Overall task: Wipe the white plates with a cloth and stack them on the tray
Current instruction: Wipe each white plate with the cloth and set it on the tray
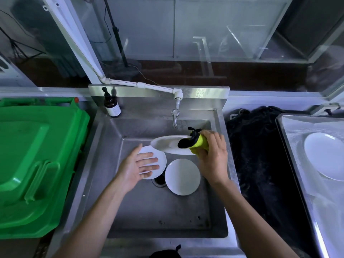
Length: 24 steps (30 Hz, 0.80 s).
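bottle label (114, 110) unreadable, no legible text

Left forearm (96, 207) reaching in from lower left, bare to the elbow; left hand (137, 166) palm up and tilted inward, fingers straight and slightly spread, thumb raised, holding nothing; right forearm (247, 209) angled in from lower right; right hand (212, 155) seen from the back, wrist bent, fingers curled tight in a grip, knuckles uppermost; hands near each other, apart.
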Motion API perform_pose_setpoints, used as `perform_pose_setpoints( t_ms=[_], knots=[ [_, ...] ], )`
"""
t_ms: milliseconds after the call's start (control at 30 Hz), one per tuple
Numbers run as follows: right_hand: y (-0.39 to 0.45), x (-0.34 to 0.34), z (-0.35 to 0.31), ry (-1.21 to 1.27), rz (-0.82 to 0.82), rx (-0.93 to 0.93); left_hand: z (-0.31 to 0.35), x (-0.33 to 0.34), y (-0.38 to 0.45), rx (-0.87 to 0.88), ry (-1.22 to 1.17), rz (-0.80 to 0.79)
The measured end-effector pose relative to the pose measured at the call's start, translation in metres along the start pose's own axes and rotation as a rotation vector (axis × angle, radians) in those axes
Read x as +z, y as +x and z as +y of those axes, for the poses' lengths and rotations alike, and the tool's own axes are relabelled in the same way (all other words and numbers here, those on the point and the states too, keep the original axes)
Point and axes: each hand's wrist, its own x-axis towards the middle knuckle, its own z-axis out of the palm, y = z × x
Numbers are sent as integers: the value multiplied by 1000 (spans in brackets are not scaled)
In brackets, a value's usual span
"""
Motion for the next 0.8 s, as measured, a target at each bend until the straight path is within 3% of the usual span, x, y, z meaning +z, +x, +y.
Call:
perform_pose_setpoints(
  t_ms=[100, 300, 533, 633, 800],
  knots=[
    [-7, 3, -6, -40, 8, -100, 4, 24, 0, -121, -166, -130],
    [-26, 13, -3, -40, 15, -173, 14, 53, 2, -97, -409, 18],
    [-36, 7, 21, -13, -206, -222, 12, 51, 8, 21, -493, 63],
    [-37, 1, 24, 36, -288, -168, 13, 50, 7, 68, -495, 79],
    [-30, -4, 10, 249, -313, 98, 13, 46, 6, 115, -508, 97]
  ],
)
